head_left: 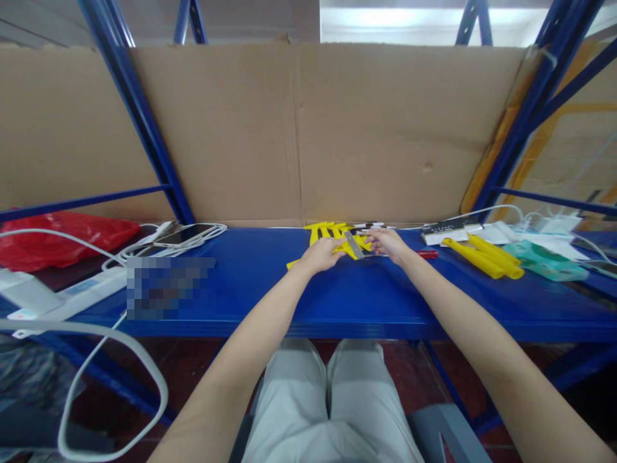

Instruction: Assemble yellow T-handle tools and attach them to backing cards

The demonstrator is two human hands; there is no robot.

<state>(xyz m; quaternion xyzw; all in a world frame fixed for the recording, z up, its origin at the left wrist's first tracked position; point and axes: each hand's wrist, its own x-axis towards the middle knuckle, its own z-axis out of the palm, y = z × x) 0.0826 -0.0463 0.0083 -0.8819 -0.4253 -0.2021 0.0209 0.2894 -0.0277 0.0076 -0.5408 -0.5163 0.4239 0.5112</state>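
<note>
My left hand (322,254) is closed on a yellow scraper head, which carries a flat grey metal blade (354,245) slanting toward my right hand. Close to the blade's right side, my right hand (388,243) has its fingers curled in a pinch; whatever they hold is too small to make out. Behind my left hand lie several yellow scraper heads (328,227) in a row. A red-handled tool (427,254), likely a screwdriver, lies beside my right wrist, its shaft partly hidden by the hand. Small black and white pieces (373,226) sit beyond my fingers.
Yellow tube-like handles (482,257) and a black-and-white box (450,231) lie right, beside a green plastic packet (547,260). Left are a red bag (67,238), white cables and a power strip (81,296). Cardboard (299,135) backs the blue shelf (255,276).
</note>
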